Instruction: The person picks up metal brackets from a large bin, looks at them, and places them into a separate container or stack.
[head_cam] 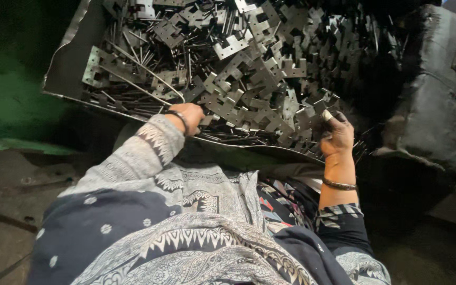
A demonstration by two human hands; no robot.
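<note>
Down at the near edge of a shallow metal tray [75, 58], both hands work in a heap of stamped metal brackets [254, 68] that fills the tray almost to its rim. The left hand [188, 117] lies knuckles-up against the near rim, fingers curled under among the pieces (whether they grip one I cannot tell), a dark bangle [179, 120] at the wrist. The right hand [336, 134], nearer the tray's near right corner, has its fingers closed round a bracket [312, 119] at the heap's edge; a metal bangle [339, 184] circles that wrist. A dark sack [439, 95] stands just beside the tray's right side, and patterned cloth [186, 232] covers the lap below
</note>
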